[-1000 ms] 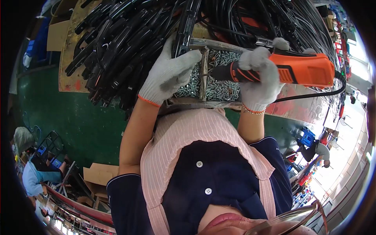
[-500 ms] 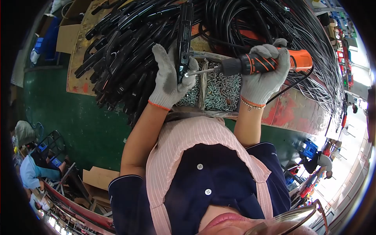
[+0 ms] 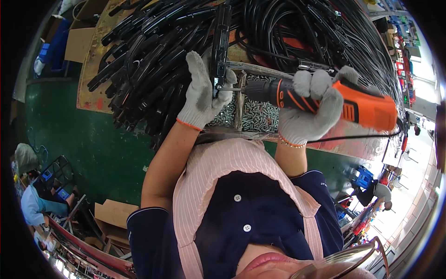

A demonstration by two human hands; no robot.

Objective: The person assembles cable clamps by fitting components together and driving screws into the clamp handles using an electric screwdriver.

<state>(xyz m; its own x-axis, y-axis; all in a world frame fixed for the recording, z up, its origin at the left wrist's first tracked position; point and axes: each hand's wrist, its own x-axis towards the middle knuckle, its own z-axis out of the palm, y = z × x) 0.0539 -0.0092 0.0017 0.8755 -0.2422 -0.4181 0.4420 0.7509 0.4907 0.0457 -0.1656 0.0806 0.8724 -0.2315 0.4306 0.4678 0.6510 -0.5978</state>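
Observation:
My left hand (image 3: 203,88), in a grey-white glove, holds a long black plastic part (image 3: 220,44) upright, its lower end between thumb and fingers. Gloved too, my right hand (image 3: 312,104) is wrapped round an orange and black electric screwdriver (image 3: 367,108) with a cable at its rear. The bit (image 3: 231,89) points left and its tip meets the lower end of the black part, beside my left fingers. Whether a screw sits at the tip is too small to tell. Below the tool lies a divided wooden box of small screws (image 3: 260,114).
Similar black parts (image 3: 148,69) are heaped on the worn table (image 3: 95,93) at left. Coiled black cables (image 3: 269,28) and thin wires (image 3: 371,60) cover the back and right. Cardboard boxes (image 3: 116,214) stand lower left. Other people (image 3: 35,202) sit far off at both sides.
The screwdriver and my right hand have swung nearer and lower, with the bit now closer to the black part. My left hand has barely moved.

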